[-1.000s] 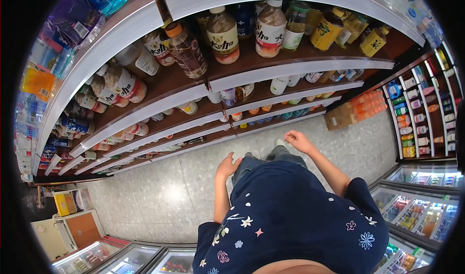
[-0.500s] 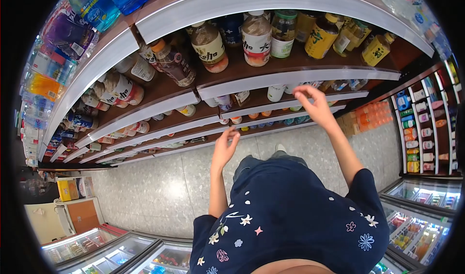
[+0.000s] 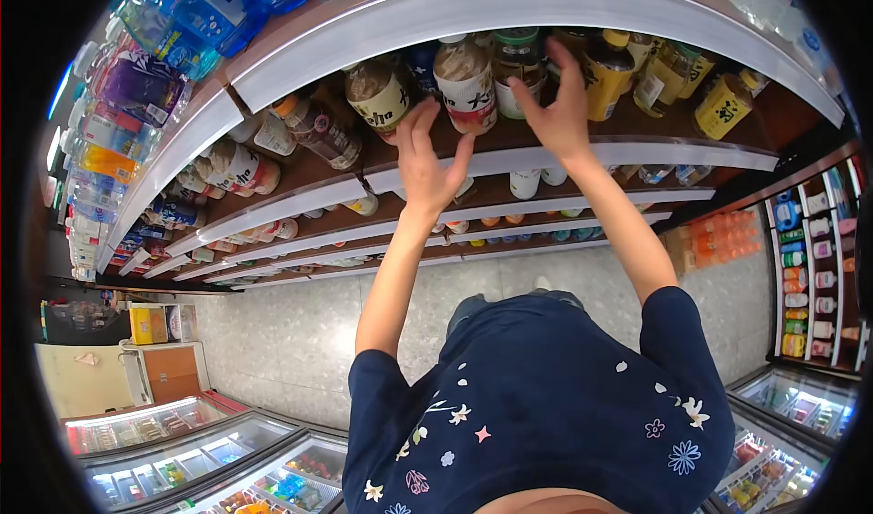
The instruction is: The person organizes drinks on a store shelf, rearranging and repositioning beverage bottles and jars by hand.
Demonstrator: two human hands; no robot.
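Both hands are raised at the shelf holding drink bottles. My left hand (image 3: 427, 164), fingers apart, is between a cream-labelled bottle (image 3: 379, 105) and a white-and-red-labelled bottle (image 3: 466, 85); whether it touches either is unclear. My right hand (image 3: 555, 109) has thumb and fingers spread in front of a green-capped bottle (image 3: 519, 69), partly covering it. Just right of that hand stands a yellow-labelled bottle (image 3: 607, 75). Neither hand holds anything. A brown bottle with an orange cap (image 3: 318, 134) stands farther left.
Large blue bottles (image 3: 205, 5) line the shelf above. Lower shelves (image 3: 318, 196) carry more bottles. A pack of orange bottles (image 3: 723, 239) sits on the floor at the right. Glass-topped freezers (image 3: 195, 459) stand at the lower left, others at the lower right.
Both hands have risen from in front of the body to the bottle shelf. The view has shifted, bringing the shelf's left end and the blue bottles farther into sight.
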